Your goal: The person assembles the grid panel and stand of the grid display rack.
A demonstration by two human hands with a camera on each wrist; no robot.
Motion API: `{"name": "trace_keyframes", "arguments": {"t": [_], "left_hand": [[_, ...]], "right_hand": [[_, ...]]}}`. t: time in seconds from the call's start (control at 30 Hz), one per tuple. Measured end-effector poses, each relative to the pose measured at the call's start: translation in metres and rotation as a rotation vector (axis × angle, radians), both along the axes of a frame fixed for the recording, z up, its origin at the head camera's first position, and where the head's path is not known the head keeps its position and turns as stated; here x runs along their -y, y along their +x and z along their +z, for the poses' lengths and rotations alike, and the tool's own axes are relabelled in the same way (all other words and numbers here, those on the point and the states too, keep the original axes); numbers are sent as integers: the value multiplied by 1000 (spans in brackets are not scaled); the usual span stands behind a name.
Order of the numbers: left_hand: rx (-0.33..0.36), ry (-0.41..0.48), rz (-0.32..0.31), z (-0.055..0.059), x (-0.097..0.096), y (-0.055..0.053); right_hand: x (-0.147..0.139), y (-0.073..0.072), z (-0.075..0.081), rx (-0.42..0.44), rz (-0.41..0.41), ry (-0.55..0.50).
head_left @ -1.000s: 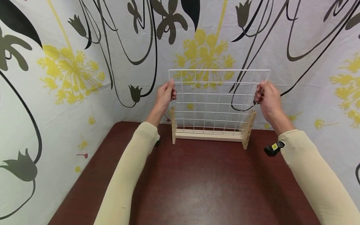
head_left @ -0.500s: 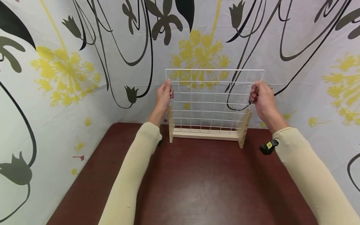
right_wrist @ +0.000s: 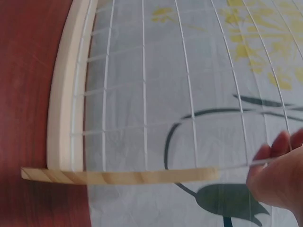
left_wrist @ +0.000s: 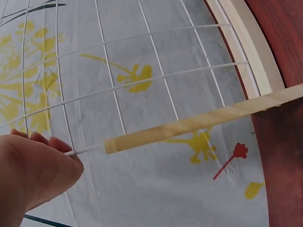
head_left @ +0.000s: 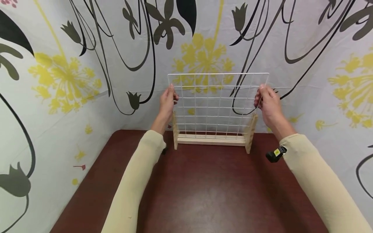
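Observation:
A white wire grid panel [head_left: 207,97] stands upright between the two side posts of a pale wooden stand [head_left: 211,141]. My left hand [head_left: 167,101] pinches the panel's left edge wire above the post, thumb toward me. On the opposite side, my right hand [head_left: 268,103] grips the right edge wire at about the same height. In the left wrist view, the wire runs from my left fingers [left_wrist: 59,144] straight into the end of the wooden post [left_wrist: 189,125]. The right wrist view shows the grid's lower edge along the stand's crossbar [right_wrist: 66,94], with the right post [right_wrist: 123,177] beside it.
The stand rests near the far edge of a dark red-brown table [head_left: 201,187]. Behind it hangs a white cloth [head_left: 110,119] with grey and yellow flower prints, which also covers the left side. A black device [head_left: 275,154] is strapped at my right wrist.
The head view has shifted slightly, so the stand, panel and hands appear a little further left. Both hands keep their hold on the panel's sides.

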State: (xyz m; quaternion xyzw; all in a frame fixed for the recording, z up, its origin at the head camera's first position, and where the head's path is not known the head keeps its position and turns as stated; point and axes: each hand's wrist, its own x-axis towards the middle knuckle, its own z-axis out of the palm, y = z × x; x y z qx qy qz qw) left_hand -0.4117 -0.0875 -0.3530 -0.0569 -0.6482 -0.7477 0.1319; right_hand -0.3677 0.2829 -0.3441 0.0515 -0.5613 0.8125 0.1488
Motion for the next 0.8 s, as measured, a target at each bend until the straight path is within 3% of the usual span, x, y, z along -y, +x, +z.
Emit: {"name": "trace_keyframes", "arguments": {"t": [0.17, 0.23, 0.4, 0.53, 0.7, 0.8], "left_hand": [[6, 40, -5, -3, -4, 0], [11, 57, -13, -3, -4, 1], [22, 53, -36, -7, -3, 2], [-13, 31, -99, -11, -3, 1], [-72, -71, -146, -14, -2, 2], [-91, -257, -103, -19, 5, 6]], "right_hand": [[8, 0, -2, -10, -110, -22], [10, 0, -2, -2, -118, -29], [4, 5, -1, 54, -23, -141], [-3, 11, -1, 68, 56, -246], [-6, 15, -3, 39, 39, -209], [-9, 17, -8, 19, 14, -136]]}}
